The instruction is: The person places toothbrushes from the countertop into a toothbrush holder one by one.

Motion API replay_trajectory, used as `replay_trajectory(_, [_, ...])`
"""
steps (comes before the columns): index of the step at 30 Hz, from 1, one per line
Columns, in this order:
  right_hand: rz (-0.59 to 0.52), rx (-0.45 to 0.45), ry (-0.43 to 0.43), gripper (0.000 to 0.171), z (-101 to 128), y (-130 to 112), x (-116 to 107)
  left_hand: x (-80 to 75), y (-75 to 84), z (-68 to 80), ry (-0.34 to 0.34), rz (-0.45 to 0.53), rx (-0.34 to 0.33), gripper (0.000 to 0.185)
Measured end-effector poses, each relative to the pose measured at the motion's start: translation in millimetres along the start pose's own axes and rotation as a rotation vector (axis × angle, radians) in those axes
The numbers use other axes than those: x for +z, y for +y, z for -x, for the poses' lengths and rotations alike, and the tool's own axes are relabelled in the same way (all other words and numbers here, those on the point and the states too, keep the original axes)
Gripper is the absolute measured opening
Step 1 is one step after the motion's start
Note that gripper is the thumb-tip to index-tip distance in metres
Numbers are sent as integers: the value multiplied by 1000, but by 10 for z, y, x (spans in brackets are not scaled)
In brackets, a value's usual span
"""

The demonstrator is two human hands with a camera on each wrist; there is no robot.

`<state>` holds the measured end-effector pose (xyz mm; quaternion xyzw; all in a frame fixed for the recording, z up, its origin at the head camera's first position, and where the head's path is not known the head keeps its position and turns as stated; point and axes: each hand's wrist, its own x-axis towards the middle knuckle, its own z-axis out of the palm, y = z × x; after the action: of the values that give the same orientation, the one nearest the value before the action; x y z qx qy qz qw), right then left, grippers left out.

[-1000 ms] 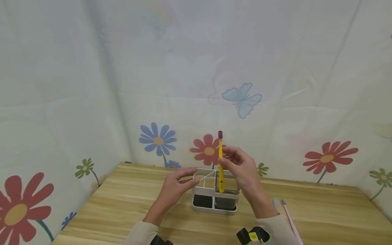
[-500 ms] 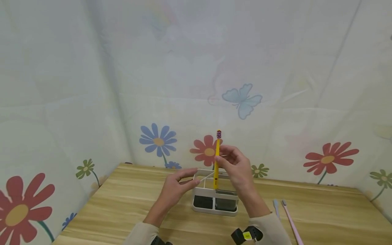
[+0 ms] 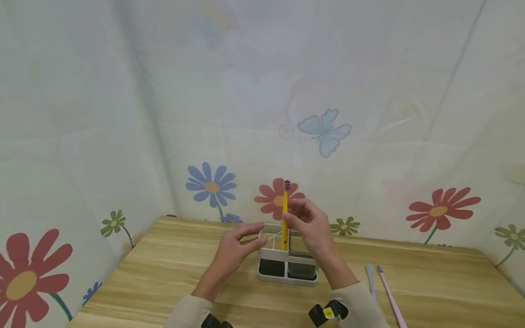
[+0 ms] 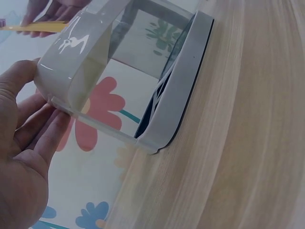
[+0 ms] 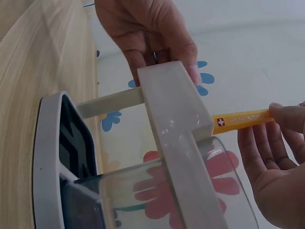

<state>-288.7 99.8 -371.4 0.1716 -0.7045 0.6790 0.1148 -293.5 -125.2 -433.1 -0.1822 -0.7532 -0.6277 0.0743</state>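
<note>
A white toothbrush holder [image 3: 274,255] stands on the table, its upper left part split by thin dividers. At its left end my left hand [image 3: 234,250] holds the upper frame, thumb on one side and fingers on the other. My right hand [image 3: 315,231] pinches a yellow toothbrush [image 3: 285,208] between thumb and fingers, bristles up. In the head view the handle's lower end overlaps the divided section. The right wrist view has the toothbrush handle [image 5: 240,120] right at the upper frame, its tip hidden behind it. A clear cup [image 3: 302,272] occupies the holder's right half.
On the wooden table [image 3: 164,264], right of the right forearm, lie a blue toothbrush [image 3: 371,280] and a pink toothbrush [image 3: 391,296]. Behind the table hangs a pale curtain [image 3: 246,114] printed with flowers and a butterfly.
My right hand has carried the yellow toothbrush leftward, from over the clear cup to the divided section, and it sits slightly lower now. The left hand stays on the holder.
</note>
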Motion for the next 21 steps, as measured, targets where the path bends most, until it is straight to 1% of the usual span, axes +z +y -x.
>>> replay_trajectory(7, [75, -13, -59, 27, 4, 61, -21, 1, -2, 0, -5, 2, 5, 42])
replay_trajectory(16, [225, -86, -121, 25, 33, 67, -41, -4, 23, 12, 1, -18, 7, 42])
replay_trajectory(21, [257, -71, -136, 22, 56, 92, -51, 0, 11, 10, 0, -13, 6, 41])
